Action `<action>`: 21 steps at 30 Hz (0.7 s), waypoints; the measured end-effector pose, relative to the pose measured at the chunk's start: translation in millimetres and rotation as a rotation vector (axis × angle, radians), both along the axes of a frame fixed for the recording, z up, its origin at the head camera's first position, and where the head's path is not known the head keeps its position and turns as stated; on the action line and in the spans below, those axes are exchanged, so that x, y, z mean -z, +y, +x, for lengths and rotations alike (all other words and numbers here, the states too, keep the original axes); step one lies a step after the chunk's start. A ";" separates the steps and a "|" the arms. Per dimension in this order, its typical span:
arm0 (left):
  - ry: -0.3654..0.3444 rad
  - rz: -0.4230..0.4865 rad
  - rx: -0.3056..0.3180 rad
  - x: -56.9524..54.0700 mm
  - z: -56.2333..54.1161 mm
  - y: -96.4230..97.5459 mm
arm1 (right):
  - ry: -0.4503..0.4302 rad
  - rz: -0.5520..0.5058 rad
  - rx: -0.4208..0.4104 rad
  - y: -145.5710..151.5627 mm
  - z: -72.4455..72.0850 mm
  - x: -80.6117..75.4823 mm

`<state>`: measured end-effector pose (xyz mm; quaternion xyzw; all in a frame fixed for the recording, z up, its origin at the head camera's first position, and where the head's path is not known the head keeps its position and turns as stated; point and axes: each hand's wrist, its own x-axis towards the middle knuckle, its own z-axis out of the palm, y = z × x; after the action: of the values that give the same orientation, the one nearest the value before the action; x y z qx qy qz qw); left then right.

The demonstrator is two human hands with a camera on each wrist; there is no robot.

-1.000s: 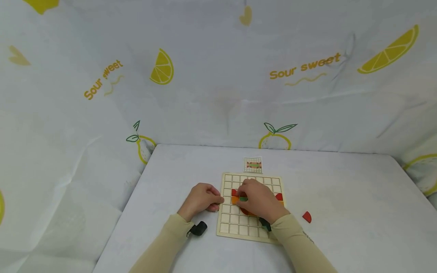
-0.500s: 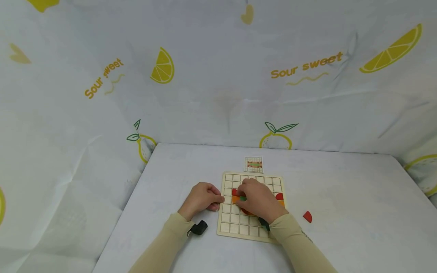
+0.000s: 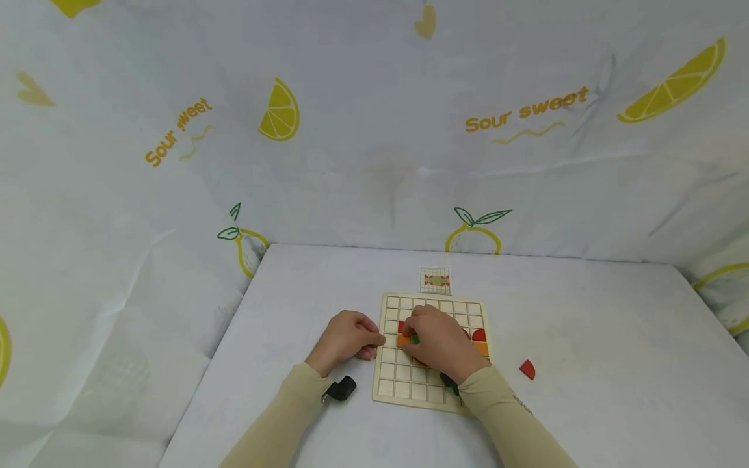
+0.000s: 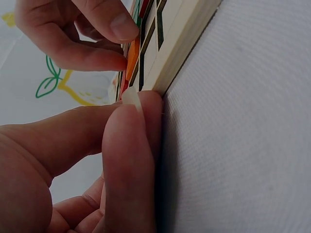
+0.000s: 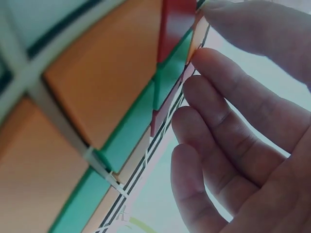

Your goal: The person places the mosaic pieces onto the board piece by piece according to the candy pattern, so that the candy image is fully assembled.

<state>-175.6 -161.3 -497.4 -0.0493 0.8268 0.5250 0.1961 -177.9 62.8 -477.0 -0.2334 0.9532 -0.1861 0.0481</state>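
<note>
A wooden grid board lies on the table, bearing red, orange and green tiles. My left hand holds the board's left edge between thumb and forefinger. Over the board is my right hand, its thumb and forefinger pinching an orange tile in the left part of the pattern. A red tile sits just beyond it. In the right wrist view, larger orange tiles and green tiles stand in the grid, while the other fingers bend loosely. My right hand hides the pattern's middle.
A loose red quarter-round tile lies right of the board. Behind the board is a small pattern card. A black wrist camera sits at my left wrist. White cloth with lemon prints hangs behind the table.
Both hands stay almost where they were. My right hand shifts very slightly on the board, showing a little more orange at the right. The whole view drifts slightly.
</note>
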 end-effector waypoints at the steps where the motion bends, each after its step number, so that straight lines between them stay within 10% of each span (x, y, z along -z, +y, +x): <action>1: -0.001 0.000 -0.001 -0.5 -0.2 0.2 | -0.001 -0.008 -0.004 0.9 -0.1 -1.1; 21: -0.012 -0.040 -0.013 -4.2 4.4 5.6 | -0.063 -0.032 0.054 150.7 22.3 -19.2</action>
<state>-171.2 -155.7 -493.2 -0.0618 0.8357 0.5092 0.1964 -155.6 213.6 -457.8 -0.2021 0.9542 -0.2096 0.0692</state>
